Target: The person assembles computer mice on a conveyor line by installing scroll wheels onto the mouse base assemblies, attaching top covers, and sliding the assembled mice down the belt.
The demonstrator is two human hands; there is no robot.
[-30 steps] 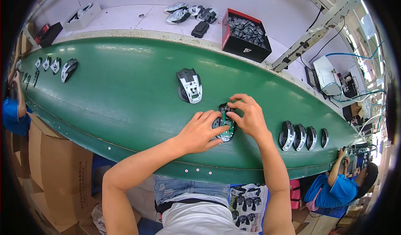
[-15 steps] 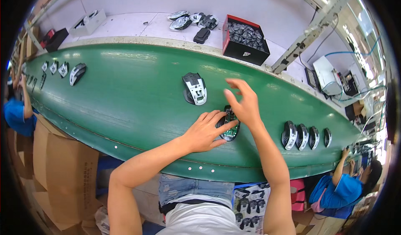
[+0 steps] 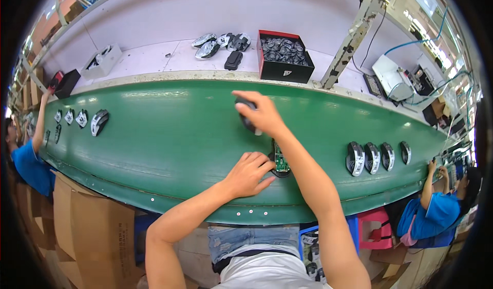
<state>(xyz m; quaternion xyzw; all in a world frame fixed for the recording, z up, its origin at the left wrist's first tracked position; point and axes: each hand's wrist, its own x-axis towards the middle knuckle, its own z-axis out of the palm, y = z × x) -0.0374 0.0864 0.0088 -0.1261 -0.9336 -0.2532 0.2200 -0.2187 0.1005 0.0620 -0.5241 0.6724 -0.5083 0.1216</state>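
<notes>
Right hand (image 3: pixel 262 115) closed over dark mouse shell (image 3: pixel 244 115) mid green belt (image 3: pixel 169 135); left hand (image 3: pixel 249 173), fingers loosely bent, touched open mouse base (image 3: pixel 280 161) near belt's front edge.

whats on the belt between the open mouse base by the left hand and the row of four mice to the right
Nothing: in the head view, only bare green belt lies between the open mouse base and the row of four mice.

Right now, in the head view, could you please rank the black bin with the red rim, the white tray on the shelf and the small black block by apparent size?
1. Black bin with the red rim, largest.
2. White tray, smaller, though it sits nearer the bent rim, so less sure.
3. Small black block, smallest.
</notes>
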